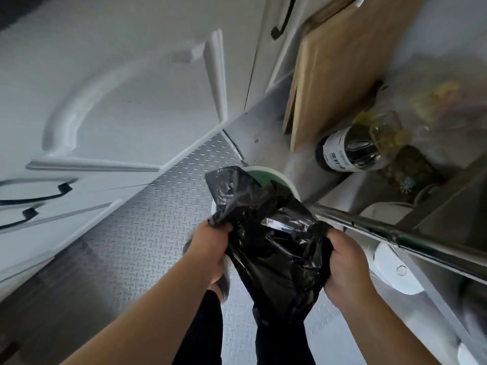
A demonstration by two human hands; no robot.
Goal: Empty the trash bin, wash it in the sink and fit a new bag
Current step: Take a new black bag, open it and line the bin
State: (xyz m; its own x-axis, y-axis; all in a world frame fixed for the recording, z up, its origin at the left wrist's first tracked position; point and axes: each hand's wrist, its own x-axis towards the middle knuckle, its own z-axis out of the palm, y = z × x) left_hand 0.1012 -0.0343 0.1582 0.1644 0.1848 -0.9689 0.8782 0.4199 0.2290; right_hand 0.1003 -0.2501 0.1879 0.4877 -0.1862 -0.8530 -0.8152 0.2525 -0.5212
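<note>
The bottle (347, 148) label's print is too blurred to read

We had one view only, a wide-angle head camera. It looked steeply down and forward, rolled so the floor (147, 206) ran diagonally. It sat close above both forearms, the left hand (210, 248) and right hand (347, 267) filling the lower centre. Cabinet doors (105, 88) curved at frame edges.
</note>
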